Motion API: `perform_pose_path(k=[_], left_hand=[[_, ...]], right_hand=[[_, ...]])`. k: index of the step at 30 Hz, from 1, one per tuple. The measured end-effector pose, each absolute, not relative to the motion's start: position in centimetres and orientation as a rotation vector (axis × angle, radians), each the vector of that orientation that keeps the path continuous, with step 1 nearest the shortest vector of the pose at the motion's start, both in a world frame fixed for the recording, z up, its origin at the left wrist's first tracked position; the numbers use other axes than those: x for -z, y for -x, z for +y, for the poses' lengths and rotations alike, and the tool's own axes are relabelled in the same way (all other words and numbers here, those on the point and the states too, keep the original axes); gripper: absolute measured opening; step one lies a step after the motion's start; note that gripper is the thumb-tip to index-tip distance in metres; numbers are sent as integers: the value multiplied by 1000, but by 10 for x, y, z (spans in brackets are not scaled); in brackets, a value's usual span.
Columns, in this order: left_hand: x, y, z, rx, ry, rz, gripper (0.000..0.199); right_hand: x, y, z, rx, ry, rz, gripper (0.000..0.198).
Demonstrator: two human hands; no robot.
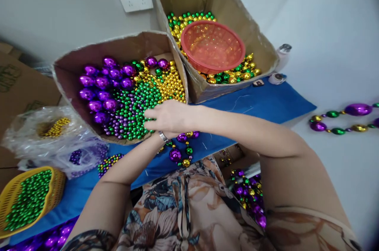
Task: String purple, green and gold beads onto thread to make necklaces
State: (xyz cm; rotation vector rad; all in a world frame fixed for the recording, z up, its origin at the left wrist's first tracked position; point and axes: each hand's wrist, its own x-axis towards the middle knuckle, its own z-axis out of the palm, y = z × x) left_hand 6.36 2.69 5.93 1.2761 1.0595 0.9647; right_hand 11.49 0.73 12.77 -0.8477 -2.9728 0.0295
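My right hand (171,116) is over the near right edge of a cardboard box of beads (139,41), its fingers curled. Whatever those fingers pinch is hidden. My left hand (167,135) lies beneath it, mostly covered, and a bracelet (163,137) rings that wrist. Small green beads (146,99) and gold beads (168,85) fill the box beside my fingers, with small purple ones mixed in. Large shiny purple balls (102,82) lie at its left. Just below my hands, a bead string (175,155) of purple, green and gold rests on the blue cloth (204,144).
Behind stands a taller box (251,33) holding gold and green beads and a red plastic basket (213,61). At left are a yellow basket (56,187) of green beads and clear plastic bags (23,136). A bead necklace (337,131) lies at far right.
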Motion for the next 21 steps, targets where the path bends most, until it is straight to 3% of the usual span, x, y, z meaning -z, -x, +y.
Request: perform_pose_path(k=[2, 4, 7, 11, 16, 21], left_hand=[[-54, -49, 22, -889, -1340, 1063, 46], [-47, -32, 15, -815, -1393, 945, 37], [-39, -17, 9, -802, -1403, 787, 26], [-38, -14, 13, -752, -1383, 835, 32], [-38, -9, 18, -702, -1467, 809, 33], [-45, -5, 14, -739, -1719, 638, 26]], right_hand=[[-125, -148, 7, -15, 961, -2848, 33], [-115, -182, 5, -10, 1085, -2724, 36], [-85, -215, -5, -263, 1182, -2445, 43], [-53, -224, -27, -391, 1258, -2227, 27], [-51, -226, -36, -595, 1166, -2266, 25], [-34, -223, -19, -894, 1232, -1907, 40]])
